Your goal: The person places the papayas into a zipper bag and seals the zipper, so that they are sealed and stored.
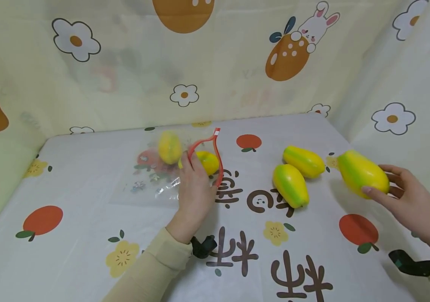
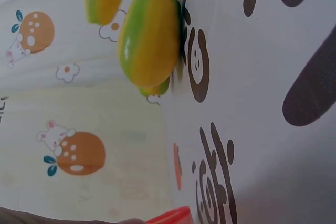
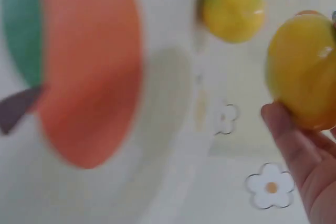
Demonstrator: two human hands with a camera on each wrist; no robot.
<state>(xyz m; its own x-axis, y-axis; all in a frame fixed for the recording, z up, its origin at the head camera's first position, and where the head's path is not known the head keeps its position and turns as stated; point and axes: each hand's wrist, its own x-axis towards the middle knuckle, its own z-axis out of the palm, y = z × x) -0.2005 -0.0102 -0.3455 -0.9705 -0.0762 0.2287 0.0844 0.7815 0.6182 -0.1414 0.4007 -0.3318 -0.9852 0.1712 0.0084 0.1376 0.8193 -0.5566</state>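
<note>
In the head view my left hand (image 1: 195, 191) grips the red-edged mouth of a clear plastic bag (image 1: 143, 191) lying on the table. One yellow-green fruit (image 1: 169, 147) shows through the bag, and another (image 1: 208, 162) is at its mouth beside my fingers. My right hand (image 1: 415, 201) holds a large yellow-green fruit (image 1: 362, 173) above the table at the right, also seen held by the hand (image 3: 310, 163) in the right wrist view. A piece of the red edge (image 2: 176, 216) shows at the bottom of the left wrist view.
Two more yellow-green fruits, one behind (image 1: 303, 161) and one nearer (image 1: 291, 186), lie between my hands. The printed tablecloth (image 1: 86, 256) covers the table. Patterned curtains, at the back (image 1: 135, 84) and right (image 1: 418, 155), stand around it.
</note>
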